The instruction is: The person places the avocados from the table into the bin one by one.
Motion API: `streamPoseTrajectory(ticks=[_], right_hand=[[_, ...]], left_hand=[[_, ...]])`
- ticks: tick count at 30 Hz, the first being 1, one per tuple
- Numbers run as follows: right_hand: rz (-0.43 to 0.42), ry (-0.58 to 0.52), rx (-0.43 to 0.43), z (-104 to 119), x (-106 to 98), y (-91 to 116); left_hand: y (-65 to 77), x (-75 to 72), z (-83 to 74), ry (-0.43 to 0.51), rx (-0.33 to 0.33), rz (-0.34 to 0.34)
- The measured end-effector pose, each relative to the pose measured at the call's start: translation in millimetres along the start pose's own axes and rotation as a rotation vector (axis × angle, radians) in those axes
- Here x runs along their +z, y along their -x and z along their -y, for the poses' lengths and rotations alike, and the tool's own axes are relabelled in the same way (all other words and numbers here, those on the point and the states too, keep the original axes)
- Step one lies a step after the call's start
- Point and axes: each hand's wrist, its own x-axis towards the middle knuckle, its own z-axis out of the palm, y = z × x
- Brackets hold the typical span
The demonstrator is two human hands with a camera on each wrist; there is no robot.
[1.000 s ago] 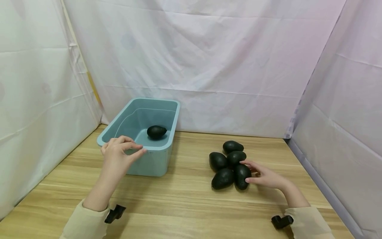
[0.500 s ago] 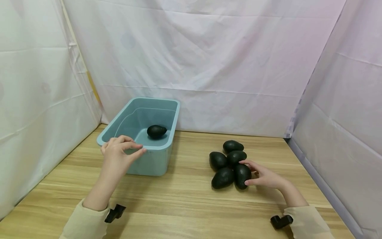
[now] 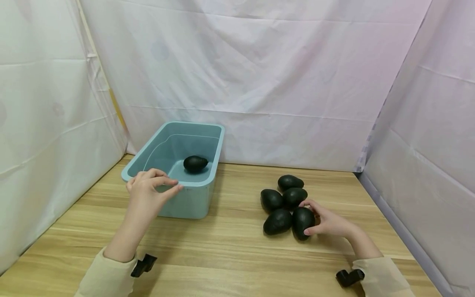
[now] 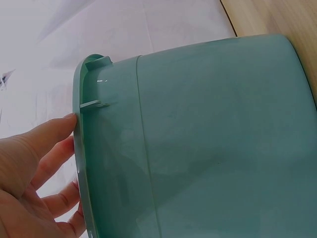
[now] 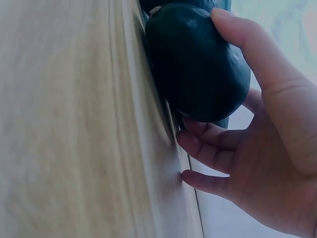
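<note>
At the near rim of a light-blue plastic bin, my left hand pinches the edge. In the left wrist view its thumb meets the rim while the other fingers pass behind it. One dark avocado lies inside the bin. Over on the right, my right hand grips the nearest right avocado of a small cluster, thumb on the near end and fingertips around the far end. Seen from the right wrist, this avocado sits low, close over the wooden tabletop.
Several other avocados lie bunched left of and behind the gripped one. The wooden table carries everything. White cloth walls stand behind and at both sides, with the bin near the back left.
My right hand has closed on the near right avocado and shifted it slightly right and toward me, off the avocado behind. The left hand and bin stay put.
</note>
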Motion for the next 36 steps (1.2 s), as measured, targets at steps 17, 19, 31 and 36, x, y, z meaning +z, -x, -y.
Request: streamPoseTrajectory(ticks=[17, 19, 31, 36], right_hand=[[-0.024, 0.015, 0.010, 4.6, -0.1, 2.3], [-0.034, 0.001, 0.015, 4.7, -0.6, 2.5], [-0.096, -0.022, -0.010, 4.6, -2.1, 2.3], [-0.115, -0.027, -0.021, 7.0, -2.9, 1.9]], left_hand=[[0.2, -0.4, -1.1, 0.004, -0.002, -0.001], [0.1, -0.3, -0.9, 0.003, -0.001, -0.002], [0.3, 0.9, 1.4, 0.009, 0.007, -0.009], [0.0, 0.5, 1.0, 0.010, 0.009, -0.010]])
